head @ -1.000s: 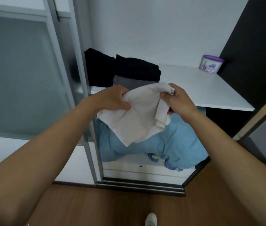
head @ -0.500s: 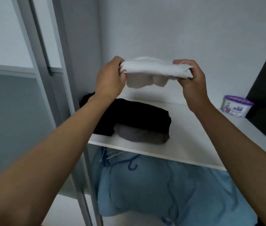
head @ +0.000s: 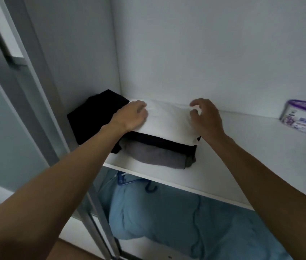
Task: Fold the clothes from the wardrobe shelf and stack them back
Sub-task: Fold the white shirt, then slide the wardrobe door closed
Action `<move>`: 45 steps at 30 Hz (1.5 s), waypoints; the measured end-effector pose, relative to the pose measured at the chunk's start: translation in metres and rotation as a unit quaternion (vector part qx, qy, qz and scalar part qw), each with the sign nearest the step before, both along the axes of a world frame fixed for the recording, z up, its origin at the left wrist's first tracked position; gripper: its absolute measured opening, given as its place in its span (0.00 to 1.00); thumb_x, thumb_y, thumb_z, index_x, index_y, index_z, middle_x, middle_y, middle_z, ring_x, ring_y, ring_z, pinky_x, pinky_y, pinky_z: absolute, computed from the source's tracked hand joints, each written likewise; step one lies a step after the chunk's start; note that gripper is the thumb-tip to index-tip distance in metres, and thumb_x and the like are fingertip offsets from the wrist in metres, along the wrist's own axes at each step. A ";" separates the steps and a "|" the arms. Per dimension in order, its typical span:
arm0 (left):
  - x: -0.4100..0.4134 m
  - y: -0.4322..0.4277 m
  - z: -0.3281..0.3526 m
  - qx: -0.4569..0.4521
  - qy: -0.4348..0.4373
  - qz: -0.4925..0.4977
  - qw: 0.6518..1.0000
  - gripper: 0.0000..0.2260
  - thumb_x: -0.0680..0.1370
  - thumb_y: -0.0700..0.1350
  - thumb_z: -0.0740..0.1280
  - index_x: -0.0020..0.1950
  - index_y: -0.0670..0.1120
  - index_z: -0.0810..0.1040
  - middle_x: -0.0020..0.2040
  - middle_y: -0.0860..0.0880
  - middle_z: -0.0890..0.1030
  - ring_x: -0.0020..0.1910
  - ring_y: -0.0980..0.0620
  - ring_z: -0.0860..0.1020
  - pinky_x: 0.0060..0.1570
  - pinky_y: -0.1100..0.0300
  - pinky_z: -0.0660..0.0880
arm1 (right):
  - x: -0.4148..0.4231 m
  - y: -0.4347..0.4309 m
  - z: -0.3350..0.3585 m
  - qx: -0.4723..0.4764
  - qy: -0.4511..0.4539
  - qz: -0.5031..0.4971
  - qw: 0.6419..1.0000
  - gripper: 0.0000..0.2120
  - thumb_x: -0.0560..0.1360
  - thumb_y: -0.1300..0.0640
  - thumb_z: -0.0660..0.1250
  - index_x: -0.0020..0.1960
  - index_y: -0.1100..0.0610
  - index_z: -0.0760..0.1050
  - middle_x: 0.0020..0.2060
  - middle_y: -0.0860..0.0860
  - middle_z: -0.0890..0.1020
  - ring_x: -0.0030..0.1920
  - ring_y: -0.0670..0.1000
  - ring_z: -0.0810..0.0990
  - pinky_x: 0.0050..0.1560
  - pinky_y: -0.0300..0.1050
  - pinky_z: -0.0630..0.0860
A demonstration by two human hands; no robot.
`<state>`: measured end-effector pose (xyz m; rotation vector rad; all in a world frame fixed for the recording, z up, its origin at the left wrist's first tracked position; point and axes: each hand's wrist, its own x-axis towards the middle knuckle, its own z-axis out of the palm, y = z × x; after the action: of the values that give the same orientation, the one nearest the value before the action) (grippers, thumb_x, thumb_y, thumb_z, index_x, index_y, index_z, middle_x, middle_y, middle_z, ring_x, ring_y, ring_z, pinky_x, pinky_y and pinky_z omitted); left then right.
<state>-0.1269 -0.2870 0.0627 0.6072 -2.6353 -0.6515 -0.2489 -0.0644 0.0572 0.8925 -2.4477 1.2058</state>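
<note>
Squaring white cloth (head: 169,119) on stack (head: 157,147): L hand (head: 131,117) presses flat, R hand (head: 204,119) curled at corner, grip unclear; best align edges w/ stack.

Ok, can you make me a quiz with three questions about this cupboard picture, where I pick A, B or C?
1. Where is the white folded garment?
A) on top of the black garment and grey garment on the shelf
B) on the floor
C) inside a drawer

2. What colour is the lid of the tub at the shelf's right end?
A) red
B) purple
C) green

3. How does the white folded garment lie?
A) hanging from a hanger
B) crumpled into a ball
C) folded flat

Answers:
1 A, it is the top layer of the pile on the shelf.
2 B, a purple rim runs round the tub's top.
3 C, its top is smooth, with the left hand and right hand at its ends.
</note>
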 end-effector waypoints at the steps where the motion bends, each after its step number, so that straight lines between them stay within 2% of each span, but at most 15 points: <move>1: -0.007 0.004 -0.003 -0.001 -0.025 -0.014 1.000 0.20 0.81 0.54 0.57 0.72 0.53 0.72 0.73 0.51 0.72 0.71 0.48 0.70 0.69 0.54 0.65 | 0.000 -0.013 0.003 0.027 -0.021 0.011 0.999 0.16 0.77 0.54 0.60 0.63 0.52 0.75 0.63 0.53 0.77 0.64 0.56 0.75 0.63 0.54 0.72; 3: -0.018 0.007 -0.011 -0.006 -0.048 -0.027 0.998 0.19 0.83 0.53 0.55 0.71 0.49 0.72 0.72 0.48 0.73 0.70 0.46 0.71 0.67 0.54 0.66 | 0.000 -0.034 0.001 0.118 -0.070 0.029 0.990 0.20 0.80 0.48 0.58 0.69 0.50 0.70 0.68 0.54 0.75 0.66 0.58 0.73 0.66 0.55 0.70; 5: -0.022 0.007 -0.019 -0.007 -0.052 -0.022 0.998 0.18 0.83 0.52 0.53 0.65 0.46 0.75 0.67 0.45 0.76 0.65 0.44 0.73 0.64 0.52 0.69 | -0.001 -0.043 -0.012 0.185 -0.096 0.033 0.977 0.21 0.81 0.44 0.53 0.69 0.52 0.71 0.67 0.56 0.76 0.66 0.60 0.73 0.66 0.58 0.70; 8: -0.021 0.002 -0.021 0.008 -0.058 -0.010 0.998 0.17 0.81 0.55 0.53 0.56 0.48 0.77 0.58 0.47 0.80 0.59 0.45 0.77 0.59 0.50 0.72 | -0.003 -0.042 -0.025 0.190 -0.091 0.014 0.978 0.23 0.81 0.43 0.48 0.61 0.55 0.74 0.60 0.57 0.78 0.62 0.61 0.75 0.65 0.59 0.69; 10: -0.017 -0.003 -0.020 0.024 -0.041 -0.002 0.999 0.14 0.80 0.54 0.55 0.48 0.50 0.77 0.51 0.48 0.81 0.56 0.44 0.78 0.57 0.49 0.73 | -0.004 -0.044 -0.022 0.240 -0.065 -0.013 0.969 0.24 0.81 0.43 0.47 0.65 0.54 0.73 0.63 0.56 0.76 0.65 0.60 0.72 0.67 0.64 0.63; 11: -0.015 -0.006 -0.020 0.026 -0.020 0.004 0.999 0.11 0.79 0.53 0.56 0.47 0.50 0.76 0.51 0.47 0.81 0.56 0.43 0.78 0.58 0.48 0.74 | -0.003 -0.048 -0.019 0.267 -0.040 -0.026 0.963 0.24 0.81 0.43 0.47 0.68 0.54 0.71 0.67 0.56 0.74 0.67 0.61 0.70 0.69 0.67 0.59; 13: -0.008 -0.018 -0.021 0.021 0.038 0.035 0.998 0.10 0.79 0.49 0.61 0.56 0.50 0.79 0.60 0.46 0.81 0.61 0.44 0.77 0.63 0.49 0.72 | 0.004 -0.059 -0.014 0.277 0.039 -0.029 0.960 0.25 0.81 0.43 0.50 0.74 0.53 0.64 0.73 0.57 0.66 0.73 0.61 0.63 0.71 0.73 0.52; 14: -0.003 -0.024 -0.022 0.005 0.061 0.066 0.996 0.14 0.79 0.47 0.62 0.63 0.49 0.78 0.64 0.46 0.79 0.64 0.44 0.76 0.65 0.50 0.70 | 0.012 -0.066 -0.014 0.266 0.078 -0.016 0.961 0.27 0.81 0.43 0.51 0.76 0.52 0.60 0.75 0.57 0.63 0.75 0.61 0.60 0.72 0.74 0.50; 16: 0.007 -0.038 -0.023 -0.064 0.079 0.152 0.983 0.19 0.77 0.47 0.62 0.68 0.49 0.75 0.69 0.46 0.75 0.68 0.44 0.72 0.69 0.45 0.64 | 0.028 -0.083 -0.018 0.252 0.124 0.028 0.959 0.28 0.80 0.40 0.50 0.77 0.50 0.58 0.76 0.58 0.63 0.76 0.61 0.58 0.71 0.75 0.47; 18: 0.015 -0.055 -0.025 -0.107 0.043 0.223 0.968 0.20 0.78 0.48 0.61 0.70 0.50 0.73 0.74 0.46 0.70 0.74 0.44 0.65 0.70 0.39 0.57 | 0.039 -0.097 -0.029 0.273 0.127 0.055 0.952 0.28 0.80 0.37 0.46 0.76 0.47 0.61 0.75 0.59 0.64 0.77 0.62 0.56 0.71 0.75 0.46; 21: 0.027 -0.074 -0.041 -0.051 -0.055 0.267 0.961 0.22 0.81 0.53 0.56 0.75 0.52 0.67 0.79 0.46 0.61 0.78 0.42 0.55 0.72 0.34 0.50 | 0.035 -0.107 -0.043 0.294 0.134 0.037 0.946 0.31 0.78 0.34 0.40 0.73 0.45 0.65 0.75 0.57 0.65 0.77 0.62 0.56 0.70 0.74 0.47; 25: 0.021 -0.078 -0.070 -0.049 -0.046 0.255 0.965 0.22 0.82 0.55 0.53 0.76 0.54 0.66 0.79 0.47 0.60 0.78 0.42 0.54 0.74 0.33 0.47 | 0.017 -0.112 -0.052 0.272 0.190 -0.003 0.943 0.31 0.77 0.34 0.41 0.70 0.45 0.70 0.71 0.54 0.71 0.74 0.59 0.64 0.70 0.70 0.56; 33: -0.052 -0.103 -0.061 -0.018 -0.095 0.173 0.980 0.22 0.83 0.57 0.50 0.78 0.58 0.61 0.81 0.52 0.55 0.80 0.49 0.49 0.71 0.30 0.40 | -0.058 -0.137 -0.054 0.253 0.196 -0.057 0.946 0.23 0.78 0.37 0.46 0.61 0.47 0.72 0.62 0.49 0.76 0.65 0.57 0.71 0.63 0.61 0.67; 38: -0.108 -0.130 -0.057 -0.002 -0.133 0.139 0.981 0.23 0.83 0.55 0.50 0.79 0.59 0.58 0.82 0.52 0.51 0.80 0.49 0.46 0.71 0.30 0.39 | -0.111 -0.157 -0.054 0.234 0.163 -0.061 0.956 0.26 0.77 0.37 0.46 0.66 0.46 0.71 0.66 0.49 0.75 0.67 0.57 0.70 0.65 0.62 0.66; 45: -0.150 -0.153 -0.066 0.009 -0.112 0.125 0.986 0.22 0.83 0.54 0.50 0.78 0.60 0.60 0.81 0.53 0.52 0.80 0.51 0.46 0.70 0.30 0.36 | -0.165 -0.187 -0.057 0.234 0.134 -0.074 0.960 0.27 0.76 0.37 0.46 0.67 0.45 0.70 0.67 0.48 0.74 0.68 0.56 0.70 0.66 0.62 0.64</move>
<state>-0.2768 -0.4403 -0.0033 1.0529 -2.6922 -0.5596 -0.4139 -0.2509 -0.0002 0.8961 -2.5505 0.4196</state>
